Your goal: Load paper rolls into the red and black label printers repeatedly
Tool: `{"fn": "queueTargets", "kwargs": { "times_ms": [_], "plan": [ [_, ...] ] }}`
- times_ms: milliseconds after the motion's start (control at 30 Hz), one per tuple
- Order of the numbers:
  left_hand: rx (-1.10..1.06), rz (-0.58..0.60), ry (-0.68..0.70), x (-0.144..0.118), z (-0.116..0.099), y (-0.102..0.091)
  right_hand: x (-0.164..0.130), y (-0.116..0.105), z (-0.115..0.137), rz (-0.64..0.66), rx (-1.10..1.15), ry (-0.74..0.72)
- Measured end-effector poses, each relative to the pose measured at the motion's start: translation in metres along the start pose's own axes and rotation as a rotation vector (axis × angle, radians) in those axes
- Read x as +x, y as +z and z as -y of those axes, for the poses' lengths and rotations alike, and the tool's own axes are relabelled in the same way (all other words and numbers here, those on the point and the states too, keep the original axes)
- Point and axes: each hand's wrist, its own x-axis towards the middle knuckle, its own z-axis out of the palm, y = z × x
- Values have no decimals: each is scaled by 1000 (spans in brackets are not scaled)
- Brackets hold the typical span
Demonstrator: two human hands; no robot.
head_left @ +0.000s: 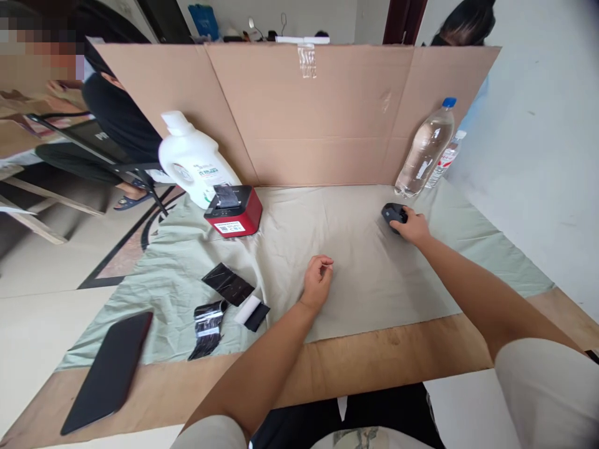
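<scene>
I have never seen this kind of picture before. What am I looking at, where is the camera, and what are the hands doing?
The camera sits on a person's head and looks down at their two bare hands. The right hand rests on a black computer mouse beside a clear water bottle. The left hand lies loosely curled and empty on the pale green cloth. Also on it: a red label printer, a white detergent bottle, black wrappers and a dark tablet.

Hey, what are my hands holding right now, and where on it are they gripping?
The right hand rests on the near side of the small black device lying on the cloth; whether it truly grips it cannot be told. The left hand holds nothing, its fingers loosely curled.
</scene>
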Motion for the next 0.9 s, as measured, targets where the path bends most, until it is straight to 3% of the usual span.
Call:
{"fn": "queueTargets", "kwargs": {
  "times_ms": [67, 200, 267, 367, 467, 600, 667, 800, 900],
  "plan": [
    [-193, 80, -92, -2, -5, 2, -30, 9, 17, 41, 122, -165],
    [-711, 185, -405, -3, -14, 4, -111, 42, 53, 72, 299, -550],
    [-866, 142, -456, -3, -16, 3, -150, 61, 68, 69, 323, -630],
    [-871, -21, -411, 0, -16, -1, -188, 80, 81, 24, 389, -657],
    [-811, -90, -359, 3, -13, -5, -191, 88, 82, 3, 565, -629],
    [-796, -29, -313, 5, -11, -4, -169, 95, 74, 63, 845, -351],
    [-797, 13, -311, 6, -10, -4, -160, 99, 68, 151, 964, -290],
    [-830, 122, -363, 8, -8, -7, -154, 102, 58, 371, 1065, -410],
    [-824, 157, -414, 9, -5, -9, -155, 101, 55, 350, 1053, -484]
  ]
}}
